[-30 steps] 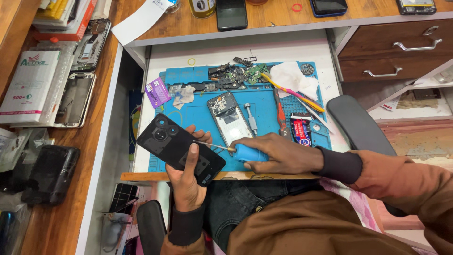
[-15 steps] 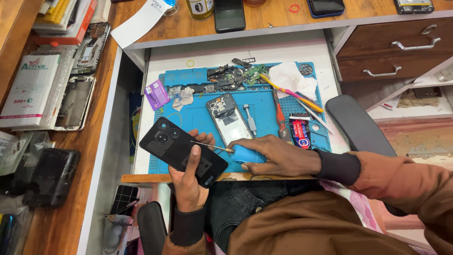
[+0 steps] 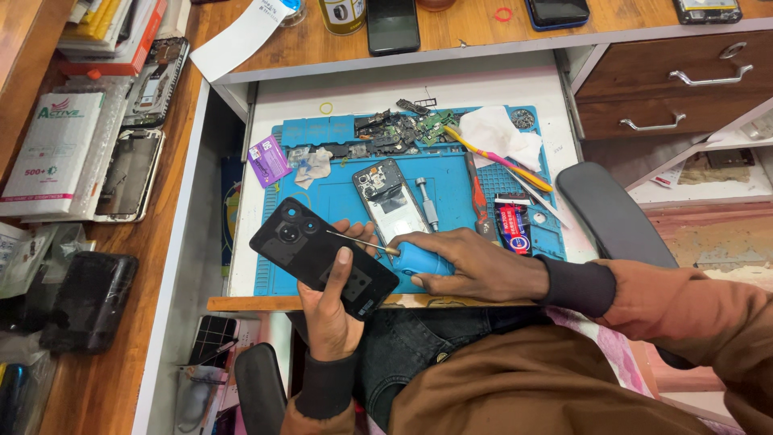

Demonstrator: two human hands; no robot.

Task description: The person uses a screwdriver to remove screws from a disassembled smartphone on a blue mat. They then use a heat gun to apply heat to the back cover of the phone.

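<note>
- Phone [image 3: 322, 256]: black, back side up with its camera cluster toward the upper left, held tilted over the near edge of the blue mat [image 3: 338, 205], above the drawer's wooden front lip.
- Left hand [image 3: 332, 310]: wrapped round the phone from below, thumb lying across the back cover, fingertips showing past the far edge; dark cuff at the wrist.
- Right hand [image 3: 475, 264]: closed round the blue handle of a screwdriver [image 3: 407, 256], resting on the mat just right of the phone.
- Screwdriver shaft: thin, metal, running leftward from the handle, tip over the phone's back near the upper middle; contact too fine to tell.
- Opened phone [image 3: 388, 197]: lying on the mat just beyond both hands, insides showing, a small metal cylinder [image 3: 427, 203] beside it.
- Circuit boards [image 3: 403, 129]: scattered along the mat's far edge, with a white cloth [image 3: 499, 133] to the right.
- Purple card [image 3: 268, 159]: at the mat's upper left corner.
- Red-handled tool [image 3: 478, 197] and yellow-pink tool [image 3: 499, 159]: on the mat's right part, well apart from the held phone.
- Wooden desk [image 3: 97, 379]: to the left, carrying boxes and phone frames.
</note>
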